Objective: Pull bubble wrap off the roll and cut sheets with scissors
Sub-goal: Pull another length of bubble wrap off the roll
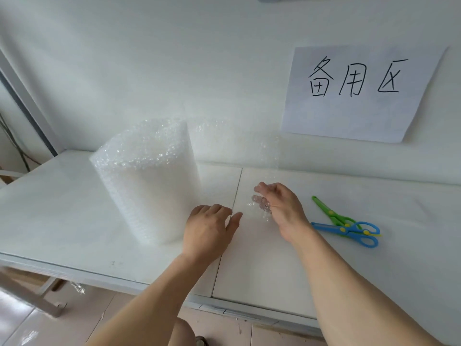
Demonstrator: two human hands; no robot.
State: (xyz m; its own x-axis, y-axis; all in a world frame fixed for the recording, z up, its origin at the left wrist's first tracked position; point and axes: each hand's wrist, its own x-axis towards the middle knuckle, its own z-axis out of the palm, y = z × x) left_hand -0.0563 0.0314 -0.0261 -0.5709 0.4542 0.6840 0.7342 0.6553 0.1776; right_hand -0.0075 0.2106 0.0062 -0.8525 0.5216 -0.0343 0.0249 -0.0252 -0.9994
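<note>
- White tabletop (74,201) runs along a pale wall bearing a white paper sign (359,93) with 3 handwritten black characters.
- An upright fat roll of clear bubble wrap (147,181) stands left of centre; its loose sheet (237,146) trails rightward.
- The right hand (279,206) pinches the sheet's lower edge, fingers curled round it.
- The left hand (209,228) hovers beside the roll's base, fingers loosely bent, holding nothing.
- 2 plastic scissors, 1 green (331,213) and 1 blue (349,232), lie overlapping at the right.
</note>
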